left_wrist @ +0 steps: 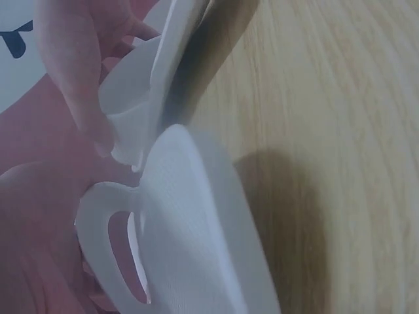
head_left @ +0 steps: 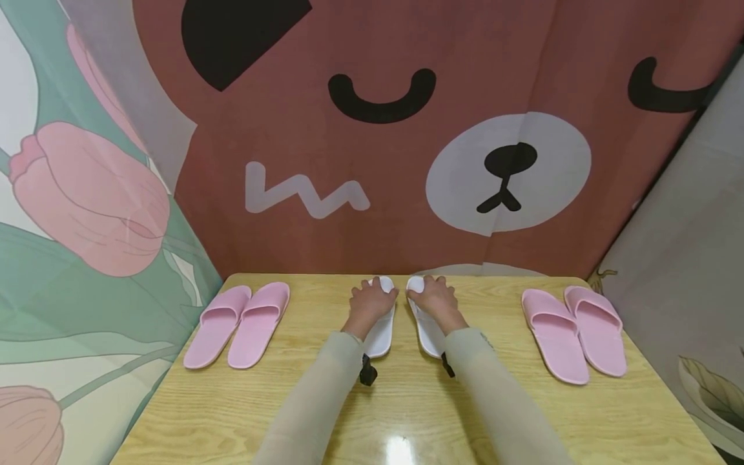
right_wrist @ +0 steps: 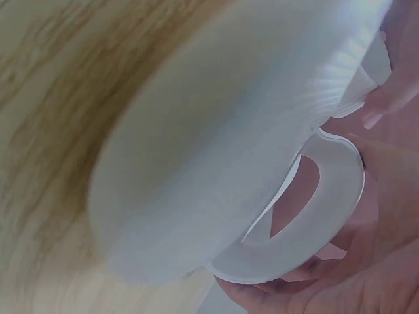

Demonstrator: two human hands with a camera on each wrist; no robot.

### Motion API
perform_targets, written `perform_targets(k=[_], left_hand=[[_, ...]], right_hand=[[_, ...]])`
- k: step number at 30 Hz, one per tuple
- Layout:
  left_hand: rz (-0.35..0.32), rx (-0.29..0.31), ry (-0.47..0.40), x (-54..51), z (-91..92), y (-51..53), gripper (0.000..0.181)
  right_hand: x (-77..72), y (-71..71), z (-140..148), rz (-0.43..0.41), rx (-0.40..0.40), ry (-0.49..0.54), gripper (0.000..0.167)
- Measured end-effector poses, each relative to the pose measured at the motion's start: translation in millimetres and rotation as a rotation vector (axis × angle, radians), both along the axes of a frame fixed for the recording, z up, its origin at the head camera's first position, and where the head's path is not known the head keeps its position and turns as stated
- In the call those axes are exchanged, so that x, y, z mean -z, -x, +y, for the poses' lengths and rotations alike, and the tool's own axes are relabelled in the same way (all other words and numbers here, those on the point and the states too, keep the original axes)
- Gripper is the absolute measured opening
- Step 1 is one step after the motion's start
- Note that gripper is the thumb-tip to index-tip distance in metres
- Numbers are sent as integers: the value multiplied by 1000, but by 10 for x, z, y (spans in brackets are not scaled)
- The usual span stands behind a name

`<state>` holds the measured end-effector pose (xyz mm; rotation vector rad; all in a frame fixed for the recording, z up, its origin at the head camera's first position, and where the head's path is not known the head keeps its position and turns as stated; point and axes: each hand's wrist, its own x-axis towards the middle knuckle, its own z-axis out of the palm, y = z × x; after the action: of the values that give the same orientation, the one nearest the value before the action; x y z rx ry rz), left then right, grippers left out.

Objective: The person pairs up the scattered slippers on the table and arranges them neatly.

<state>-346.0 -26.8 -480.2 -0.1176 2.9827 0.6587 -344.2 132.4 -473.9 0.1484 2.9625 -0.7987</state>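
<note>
Two white slippers stand side by side in the middle of the wooden table, toes toward the bear-print backdrop. My left hand (head_left: 372,305) grips the left white slipper (head_left: 380,341) over its strap at the toe end. The other white slipper (head_left: 429,336) is held the same way by my right hand (head_left: 438,301). In the left wrist view the left slipper's sole (left_wrist: 186,242) leans with a shadow beside it on the wood. From the right wrist, the right slipper's strap (right_wrist: 327,209) arches up against curled fingers; some fingertips are hidden behind it.
A pair of pink slippers (head_left: 251,332) lies at the table's left, and another pink pair (head_left: 555,342) at its right. The wooden tabletop (head_left: 401,400) ends at the bear-print backdrop (head_left: 401,239). A tulip-print cloth (head_left: 87,200) hangs on the left, a grey one (head_left: 686,271) on the right.
</note>
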Motion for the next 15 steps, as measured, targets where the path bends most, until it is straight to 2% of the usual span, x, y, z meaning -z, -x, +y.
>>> perform_targets(k=[7, 15], left_hand=[[-32, 51, 73, -24, 11, -5, 70], [-61, 48, 64, -51, 6, -14, 67]], right_hand=[[-15, 8, -28, -62, -20, -24, 77], [-21, 17, -80, -86, -36, -23, 74]])
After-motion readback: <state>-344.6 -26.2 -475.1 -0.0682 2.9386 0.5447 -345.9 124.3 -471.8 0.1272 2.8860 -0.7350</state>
